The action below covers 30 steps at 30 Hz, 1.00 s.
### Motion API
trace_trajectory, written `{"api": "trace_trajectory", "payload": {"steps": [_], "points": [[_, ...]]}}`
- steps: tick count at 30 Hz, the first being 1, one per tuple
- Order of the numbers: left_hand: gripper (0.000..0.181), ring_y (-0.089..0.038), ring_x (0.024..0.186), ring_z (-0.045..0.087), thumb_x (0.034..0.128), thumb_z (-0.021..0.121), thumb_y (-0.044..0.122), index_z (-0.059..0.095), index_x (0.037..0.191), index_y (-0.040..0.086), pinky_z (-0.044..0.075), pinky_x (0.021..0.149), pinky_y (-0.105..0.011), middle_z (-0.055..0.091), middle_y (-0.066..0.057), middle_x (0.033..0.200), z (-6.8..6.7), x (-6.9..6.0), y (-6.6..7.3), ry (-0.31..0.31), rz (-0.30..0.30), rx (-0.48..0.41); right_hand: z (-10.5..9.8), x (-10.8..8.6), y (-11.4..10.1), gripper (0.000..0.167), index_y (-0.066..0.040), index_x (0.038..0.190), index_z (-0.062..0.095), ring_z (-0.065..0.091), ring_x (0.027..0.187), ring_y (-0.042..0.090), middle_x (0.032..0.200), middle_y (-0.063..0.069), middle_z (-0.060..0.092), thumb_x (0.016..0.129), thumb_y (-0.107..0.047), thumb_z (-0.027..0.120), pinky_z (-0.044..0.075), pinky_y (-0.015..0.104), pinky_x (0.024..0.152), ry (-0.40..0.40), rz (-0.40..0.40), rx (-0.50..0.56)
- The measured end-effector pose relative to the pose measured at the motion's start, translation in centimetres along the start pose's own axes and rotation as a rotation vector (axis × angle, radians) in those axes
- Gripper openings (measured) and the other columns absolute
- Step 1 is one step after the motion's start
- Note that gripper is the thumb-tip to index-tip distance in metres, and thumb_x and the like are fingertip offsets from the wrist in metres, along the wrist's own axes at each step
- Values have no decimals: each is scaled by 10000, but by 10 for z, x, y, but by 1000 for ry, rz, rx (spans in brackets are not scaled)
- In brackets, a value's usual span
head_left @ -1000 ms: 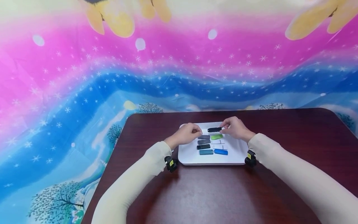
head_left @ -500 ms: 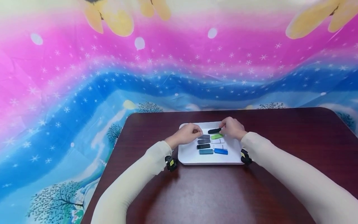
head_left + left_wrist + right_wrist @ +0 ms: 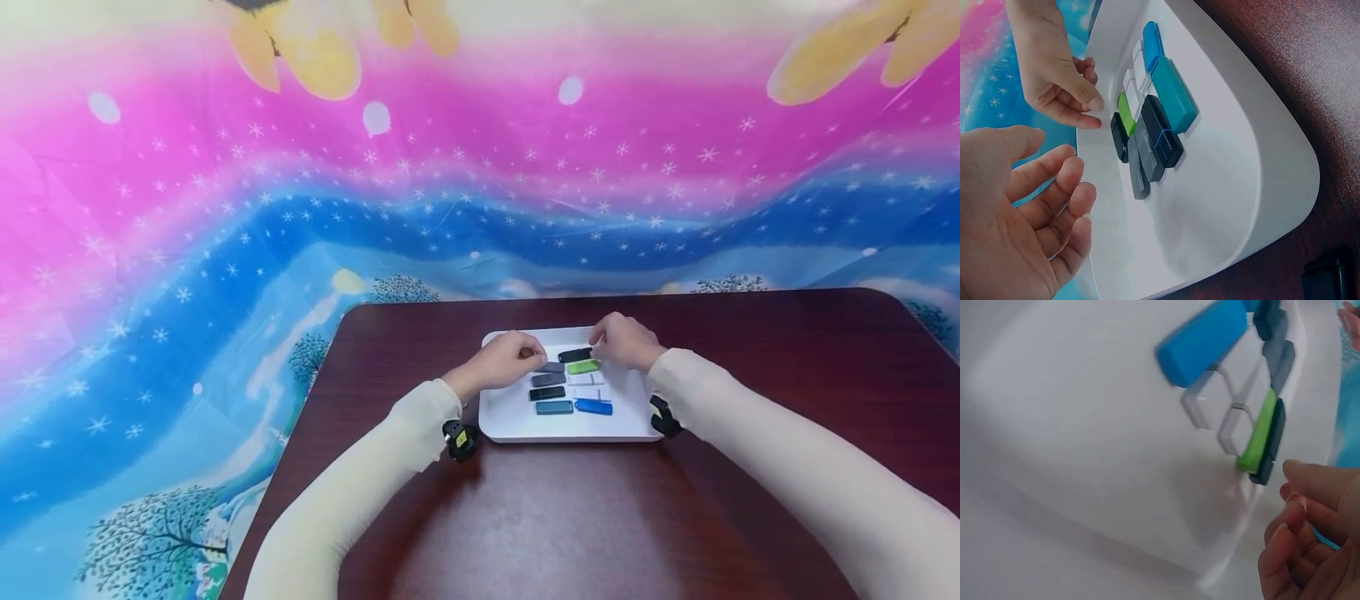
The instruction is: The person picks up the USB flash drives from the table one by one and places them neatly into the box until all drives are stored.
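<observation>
Several USB flash drives lie in two columns in a white tray (image 3: 510,427). My right hand (image 3: 627,342) hovers by a black drive (image 3: 575,355) at the far end of the right column. In the right wrist view a small gap separates its loosely bent fingers from that drive, and they hold nothing. Just below are a green drive (image 3: 583,367), white drives (image 3: 586,379) and a blue drive (image 3: 594,407). Beside the left column, my left hand (image 3: 504,360) is held over the tray with relaxed fingers, nearest the grey drives (image 3: 1138,169). Nothing is in it.
A dark reddish-brown table (image 3: 577,517) carries the tray, whose raised rim (image 3: 1250,187) runs all round. Behind it hangs a patterned cloth (image 3: 450,167). Each wrist wears a black camera, such as the left wrist camera (image 3: 459,439).
My right hand has set the black drive down in the tray above the green one and let go of it. The left hand has stayed nearly still.
</observation>
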<state>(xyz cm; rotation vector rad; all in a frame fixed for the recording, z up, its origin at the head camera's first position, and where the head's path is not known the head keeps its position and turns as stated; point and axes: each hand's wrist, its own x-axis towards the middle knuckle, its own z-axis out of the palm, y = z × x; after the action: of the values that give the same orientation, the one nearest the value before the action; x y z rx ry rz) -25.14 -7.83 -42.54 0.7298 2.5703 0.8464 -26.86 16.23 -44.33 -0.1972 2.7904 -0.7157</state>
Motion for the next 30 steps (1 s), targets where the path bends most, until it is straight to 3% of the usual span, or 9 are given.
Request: {"api": "trace_trajectory", "payload": {"steps": [5,10,14,23,30], "points": [[289,-115,929,630,1049,547,243,719,1199,66,516,859,-308,730,-27,1083,-1,-2,-1,6,2,-11,-10,-7,-3,275,-35,1095,756,613,838,232,1113,158,722,944,-254,686,453,333,671,18,-17,32],[297,-108,921,633,1050,546,243,714,1206,55,517,846,-294,734,-49,1089,-3,-3,1,0,25,-29,-19,-15,-7,343,-44,1103,754,632,880,239,1113,152,726,977,-335,624,473,332,686,69,-36,73],[297,-126,923,642,1050,544,232,709,1207,40,523,834,-298,734,-108,1124,-6,-6,5,4,41,-53,-25,-20,-11,356,-55,1100,754,624,871,235,1061,129,729,990,-359,605,478,335,699,101,-52,100],[264,-130,936,647,1047,554,235,720,1189,86,521,845,-306,738,-96,1130,-13,-15,8,39,41,-45,-29,-30,-15,344,-58,1104,748,623,905,245,1056,129,721,997,-352,605,490,336,717,137,-68,132],[256,-152,959,622,1047,553,237,715,1189,98,512,863,-326,733,-114,1137,-20,-23,8,60,59,-50,-27,-38,-17,343,-68,1097,750,642,893,242,1019,110,737,996,-365,611,481,310,662,168,-103,120]]}}
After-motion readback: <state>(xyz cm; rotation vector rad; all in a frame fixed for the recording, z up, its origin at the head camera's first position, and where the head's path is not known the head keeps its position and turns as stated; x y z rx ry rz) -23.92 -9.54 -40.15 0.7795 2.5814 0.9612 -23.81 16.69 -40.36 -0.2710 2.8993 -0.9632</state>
